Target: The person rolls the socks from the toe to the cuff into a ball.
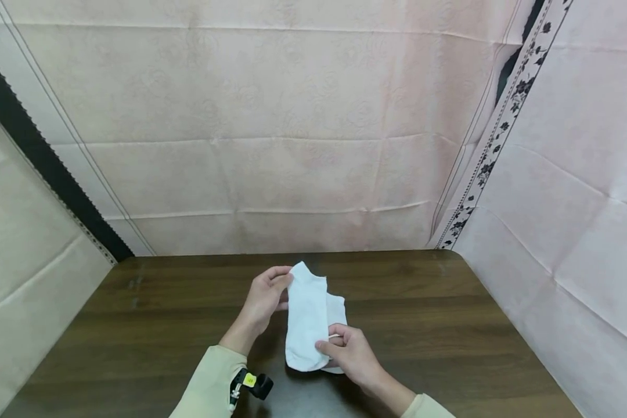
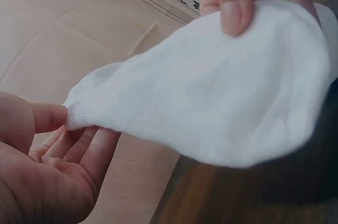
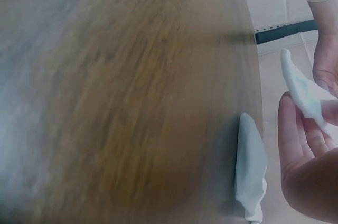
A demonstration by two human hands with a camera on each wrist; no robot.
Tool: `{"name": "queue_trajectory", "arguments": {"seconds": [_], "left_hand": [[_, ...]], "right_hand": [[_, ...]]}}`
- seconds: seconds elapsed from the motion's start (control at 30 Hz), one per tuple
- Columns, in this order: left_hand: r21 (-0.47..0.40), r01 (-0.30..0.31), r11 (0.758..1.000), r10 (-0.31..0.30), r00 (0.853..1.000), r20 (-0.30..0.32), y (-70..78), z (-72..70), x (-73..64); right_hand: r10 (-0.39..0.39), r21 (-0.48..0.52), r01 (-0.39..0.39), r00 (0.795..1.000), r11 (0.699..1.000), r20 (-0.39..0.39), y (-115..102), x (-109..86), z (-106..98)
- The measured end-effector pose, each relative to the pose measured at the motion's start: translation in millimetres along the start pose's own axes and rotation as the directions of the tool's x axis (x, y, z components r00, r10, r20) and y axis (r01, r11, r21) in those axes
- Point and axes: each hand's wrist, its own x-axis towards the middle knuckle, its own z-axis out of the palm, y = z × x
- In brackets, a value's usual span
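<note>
A white ankle sock (image 1: 307,319) is held up above the table, its cuff end away from me and its toe end near me. My left hand (image 1: 263,293) pinches the cuff between thumb and fingers, as the left wrist view also shows. At the toe end, my right hand (image 1: 352,351) grips the sock's right edge, thumb on top. A second white sock (image 1: 337,310) is partly hidden behind the first in the head view. In the right wrist view that second sock (image 3: 251,168) lies on the tabletop, apart from the held sock (image 3: 301,86).
Both hands are over a dark brown wooden table (image 1: 188,325) with rounded far corners. Pale cloth sheets (image 1: 292,116) hang behind it and at both sides. A black wrist camera (image 1: 248,383) is strapped over my left sleeve.
</note>
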Motion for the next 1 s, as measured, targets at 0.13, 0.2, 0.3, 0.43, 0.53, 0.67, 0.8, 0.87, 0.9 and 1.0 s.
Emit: {"name": "queue_trajectory", "arguments": {"seconds": [0.13,0.2,0.3,0.43,0.53,0.67,0.8,0.87,0.9,1.0], "left_hand": [[0.001,0.003,1.0,-0.003,1.0,0.025,-8.0,3.6,3.3],[-0.012,0.009,1.0,-0.009,0.999,0.035,-12.1,5.6,5.8],[-0.033,0.018,0.999,-0.017,0.999,0.039,-17.2,8.6,9.0],[-0.037,0.031,0.999,-0.03,0.999,0.041,-22.4,12.4,12.6],[-0.028,0.04,0.999,-0.039,0.998,0.041,-25.2,15.7,15.2],[-0.018,0.051,0.999,-0.05,0.998,0.046,-29.3,20.6,18.6],[-0.011,0.055,0.998,-0.054,0.997,0.046,-33.1,23.9,20.9],[-0.008,0.056,0.998,-0.056,0.997,0.046,-35.2,25.1,21.9],[-0.006,0.059,0.998,-0.058,0.997,0.046,-36.3,25.7,22.3],[0.003,0.063,0.998,-0.063,0.997,0.049,-39.7,27.7,23.9]], "right_hand": [[0.017,0.014,-0.017,1.0,1.0,-0.008,1.8,-2.9,-6.1],[0.024,0.017,-0.023,1.0,1.0,-0.011,3.0,-4.2,-9.3],[0.028,0.017,-0.028,1.0,0.999,-0.009,3.0,-5.3,-12.9],[0.034,0.011,-0.034,0.999,0.999,-0.009,1.8,-6.3,-17.1],[0.042,0.019,-0.041,0.999,0.999,-0.01,1.5,-7.0,-20.2],[0.051,0.029,-0.05,0.999,0.998,-0.018,2.3,-8.4,-24.1],[0.052,0.019,-0.052,0.998,0.998,-0.032,2.5,-9.8,-27.2],[0.053,0.01,-0.053,0.998,0.999,-0.036,2.6,-10.3,-28.9],[0.054,0.006,-0.054,0.998,0.999,-0.037,2.6,-10.7,-29.8],[0.058,-0.012,-0.058,0.997,0.998,-0.044,3.5,-11.3,-32.6]]}}
